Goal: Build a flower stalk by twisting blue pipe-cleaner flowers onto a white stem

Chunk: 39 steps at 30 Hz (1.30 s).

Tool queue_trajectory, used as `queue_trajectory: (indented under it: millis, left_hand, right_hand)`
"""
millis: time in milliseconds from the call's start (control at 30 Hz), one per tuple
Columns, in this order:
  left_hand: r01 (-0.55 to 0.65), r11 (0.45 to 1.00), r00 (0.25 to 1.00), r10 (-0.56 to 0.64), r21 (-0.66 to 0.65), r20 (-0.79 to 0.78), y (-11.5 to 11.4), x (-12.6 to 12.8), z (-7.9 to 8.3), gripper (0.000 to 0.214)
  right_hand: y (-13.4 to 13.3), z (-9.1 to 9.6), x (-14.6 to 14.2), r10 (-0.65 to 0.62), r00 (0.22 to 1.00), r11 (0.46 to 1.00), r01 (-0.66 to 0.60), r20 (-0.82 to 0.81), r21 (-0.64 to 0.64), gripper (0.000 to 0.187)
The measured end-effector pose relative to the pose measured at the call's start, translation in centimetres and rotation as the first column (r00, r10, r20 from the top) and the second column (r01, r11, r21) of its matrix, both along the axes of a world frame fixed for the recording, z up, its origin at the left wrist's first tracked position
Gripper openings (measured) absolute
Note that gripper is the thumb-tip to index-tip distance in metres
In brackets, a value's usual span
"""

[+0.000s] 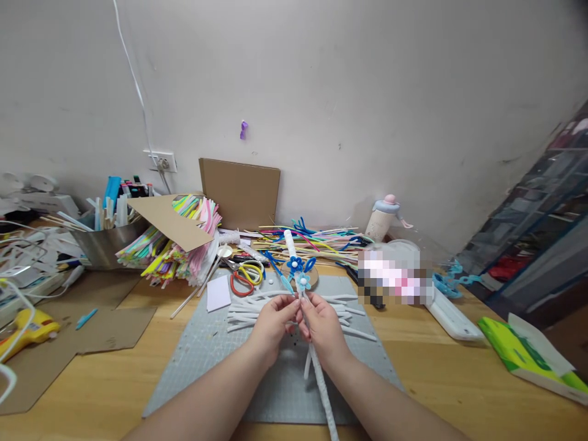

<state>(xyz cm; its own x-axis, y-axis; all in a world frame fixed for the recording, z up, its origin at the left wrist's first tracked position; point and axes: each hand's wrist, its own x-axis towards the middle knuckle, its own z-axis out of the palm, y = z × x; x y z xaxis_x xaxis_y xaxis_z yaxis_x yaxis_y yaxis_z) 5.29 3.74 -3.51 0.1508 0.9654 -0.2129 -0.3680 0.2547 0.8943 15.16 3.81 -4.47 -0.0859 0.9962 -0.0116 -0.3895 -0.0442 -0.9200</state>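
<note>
A long stick wrapped in white pipe cleaner (324, 392) runs up between my hands, its lower end reaching the bottom of the view. Near its upper part are a dark blue pipe-cleaner flower (294, 264), a light blue one (303, 281) and blue leaf loops (310, 264). My right hand (325, 326) is closed around the stick just below the flowers. Thumb and fingertips of my left hand (274, 323) pinch at the same spot; exactly what lies between them is hidden. A short white pipe-cleaner end (307, 365) hangs below my fingers.
Loose white pipe cleaners (241, 313) lie on the grey cutting mat (193, 367) behind my hands. Scissors (243, 283), a white card (218, 294) and a tape roll (313, 278) are nearby. A yellow glue gun (34, 331) lies left; a bottle (382, 222) stands at the back right.
</note>
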Motion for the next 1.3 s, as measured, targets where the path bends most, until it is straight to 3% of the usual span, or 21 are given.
queue_trajectory:
  millis: [167, 333, 533, 833, 1067, 1300]
  left_hand:
    - [0.099, 0.995, 0.994, -0.099, -0.001, 0.044, -0.7, 0.5, 0.4, 0.029]
    - [-0.028, 0.998, 0.994, 0.033, -0.049, 0.104, -0.8, 0.9, 0.4, 0.028]
    - [-0.103, 0.99, 0.976, 0.119, -0.1, 0.18, -0.8, 0.9, 0.0, 0.024]
    - [-0.173, 0.981, 0.976, 0.184, -0.092, 0.119, -0.7, 1.0, -0.2, 0.031]
    - [-0.155, 0.985, 0.98, 0.163, -0.08, 0.111, -0.6, 1.1, -0.3, 0.027]
    - [-0.231, 0.971, 0.963, 0.238, -0.065, 0.127, -0.3, 1.3, -0.8, 0.025]
  right_hand:
    - [0.0, -0.5, -0.1, -0.014, 0.999, 0.999, 0.012, 0.037, 0.043, 0.038]
    - [-0.4, -1.2, -0.8, -0.027, 0.999, 0.996, 0.024, 0.037, 0.09, 0.036]
    - [-1.0, -1.0, -1.3, 0.01, 1.0, 0.999, -0.01, 0.006, 0.046, 0.036]
    - [-1.2, -0.9, -1.6, 0.03, 0.999, 0.999, -0.03, 0.019, 0.026, 0.036]
    - [-1.1, -1.2, -1.7, 0.111, 0.991, 0.991, -0.105, -0.069, 0.078, 0.034]
    - [-1.2, -1.8, -2.6, 0.011, 0.995, 0.996, -0.02, 0.097, 0.088, 0.032]
